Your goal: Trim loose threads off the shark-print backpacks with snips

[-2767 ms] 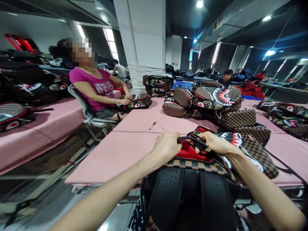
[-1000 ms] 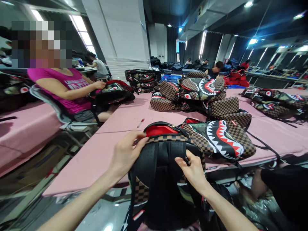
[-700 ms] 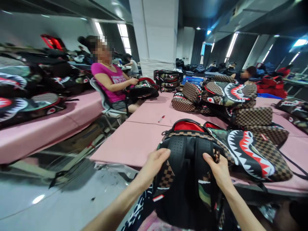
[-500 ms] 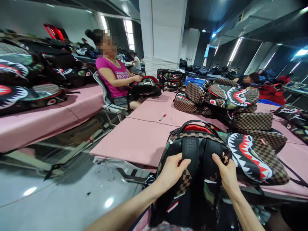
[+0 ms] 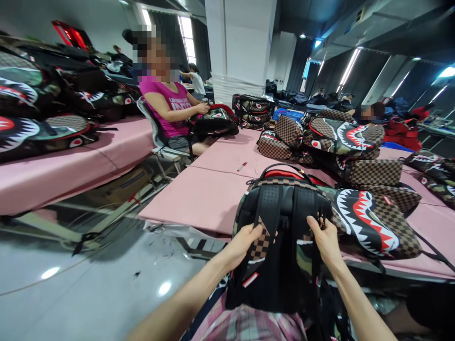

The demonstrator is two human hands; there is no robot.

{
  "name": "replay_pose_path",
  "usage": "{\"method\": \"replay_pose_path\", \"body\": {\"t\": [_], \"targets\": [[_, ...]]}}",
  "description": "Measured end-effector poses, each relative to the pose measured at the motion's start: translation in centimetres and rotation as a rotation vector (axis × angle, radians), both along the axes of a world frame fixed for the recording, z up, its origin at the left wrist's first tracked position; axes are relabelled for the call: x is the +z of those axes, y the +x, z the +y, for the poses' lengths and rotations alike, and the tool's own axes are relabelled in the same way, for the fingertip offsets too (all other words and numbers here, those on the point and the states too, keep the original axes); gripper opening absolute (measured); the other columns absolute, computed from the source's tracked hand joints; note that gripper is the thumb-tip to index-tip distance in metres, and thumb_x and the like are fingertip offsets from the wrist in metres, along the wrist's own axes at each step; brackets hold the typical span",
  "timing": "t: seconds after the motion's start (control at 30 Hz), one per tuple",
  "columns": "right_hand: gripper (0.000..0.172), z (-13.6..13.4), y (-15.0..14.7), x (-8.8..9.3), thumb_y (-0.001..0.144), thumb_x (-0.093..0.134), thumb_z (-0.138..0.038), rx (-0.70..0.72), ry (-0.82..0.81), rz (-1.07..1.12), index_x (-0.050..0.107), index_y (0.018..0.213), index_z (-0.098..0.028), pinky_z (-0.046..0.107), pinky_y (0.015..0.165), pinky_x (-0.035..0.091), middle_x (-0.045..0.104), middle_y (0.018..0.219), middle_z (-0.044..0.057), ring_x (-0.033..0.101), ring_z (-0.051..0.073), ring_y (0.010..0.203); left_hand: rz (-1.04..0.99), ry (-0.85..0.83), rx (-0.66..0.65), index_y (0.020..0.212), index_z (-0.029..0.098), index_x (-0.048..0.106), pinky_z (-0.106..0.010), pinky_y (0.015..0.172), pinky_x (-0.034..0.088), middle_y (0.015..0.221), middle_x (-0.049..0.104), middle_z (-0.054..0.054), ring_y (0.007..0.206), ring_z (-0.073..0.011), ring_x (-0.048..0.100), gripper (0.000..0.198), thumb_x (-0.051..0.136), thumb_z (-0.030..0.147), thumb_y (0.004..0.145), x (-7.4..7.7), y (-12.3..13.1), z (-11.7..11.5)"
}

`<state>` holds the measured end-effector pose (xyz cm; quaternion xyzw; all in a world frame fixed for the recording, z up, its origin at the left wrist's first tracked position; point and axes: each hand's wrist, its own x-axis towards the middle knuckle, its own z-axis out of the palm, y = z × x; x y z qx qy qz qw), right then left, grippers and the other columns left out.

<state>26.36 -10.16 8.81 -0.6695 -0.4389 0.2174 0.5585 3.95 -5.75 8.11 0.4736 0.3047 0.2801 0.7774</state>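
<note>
A black backpack (image 5: 284, 265) with brown checkered trim and a red lining at its top leans against the table edge, its strap side facing me. My left hand (image 5: 245, 244) is closed around the left shoulder strap (image 5: 268, 208), thumb on top near a checkered patch. On the other side my right hand (image 5: 325, 239) grips the right shoulder strap (image 5: 302, 222), which has a camouflage patch lower down. The fingers of both hands are partly hidden behind the straps. Just right of my right hand lies another backpack (image 5: 369, 222) with a shark-mouth print.
More checkered and camouflage backpacks (image 5: 344, 135) are piled on the pink table (image 5: 192, 194). A small red and white pen-like item (image 5: 242, 166) lies there. Across the table a co-worker (image 5: 167, 104) sits holding a bag. Another pink table (image 5: 71, 166) with stacked bags stands left.
My left hand has slid down the left strap to its checkered patch. My right hand stays on the right strap. The co-worker still handles a bag.
</note>
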Motion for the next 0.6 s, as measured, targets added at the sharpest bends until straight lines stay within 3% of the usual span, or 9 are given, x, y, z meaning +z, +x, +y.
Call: {"method": "replay_pose_path", "body": {"t": [0.2, 0.37, 0.47, 0.6], "targets": [[0.029, -2.5, -1.2, -4.0, 0.069, 0.065, -0.045, 0.099, -0.09, 0.077, 0.062, 0.069, -0.016, 0.029, 0.065, 0.042, 0.061, 0.067, 0.001, 0.053, 0.017, 0.065, -0.09, -0.101, 0.012, 0.104, 0.01, 0.06, -0.031, 0.069, 0.051, 0.123, 0.055, -0.019, 0.099, -0.026, 0.061, 0.06, 0.042, 0.062, 0.081, -0.9, -1.4, 1.7], [0.037, -4.7, -2.0, -4.7, 0.065, 0.07, -0.043, 0.11, -0.034, 0.214, 0.067, 0.091, -0.017, 0.035, 0.078, 0.046, 0.069, 0.088, 0.006, 0.06, 0.024, 0.085, -0.097, -0.097, -0.001, 0.106, 0.009, 0.059, -0.027, 0.068, 0.051, 0.125, 0.054, -0.019, 0.097, -0.0244, 0.063, 0.065, 0.03, 0.063, 0.085, -0.5, -1.9, 0.7], [0.032, -5.4, -2.6, -3.4, 0.065, 0.07, -0.042, 0.103, 0.018, 0.231, 0.068, 0.087, -0.019, 0.033, 0.074, 0.047, 0.068, 0.083, 0.004, 0.06, 0.021, 0.079, -0.076, -0.025, 0.017, 0.103, 0.01, 0.059, -0.027, 0.062, 0.051, 0.119, 0.058, -0.02, 0.088, -0.025, 0.066, 0.062, 0.033, 0.063, 0.084, 1.8, -2.4, -0.4], [0.023, -6.4, -3.8, 1.6, 0.067, 0.068, -0.041, 0.104, 0.171, 0.219, 0.062, 0.064, -0.019, 0.028, 0.055, 0.043, 0.056, 0.059, -0.001, 0.05, 0.014, 0.057, -0.103, 0.145, 0.053, 0.099, 0.009, 0.06, -0.024, 0.054, 0.051, 0.111, 0.063, -0.019, 0.08, -0.0246, 0.068, 0.049, 0.047, 0.054, 0.083, 7.8, -3.8, -1.7]]}}
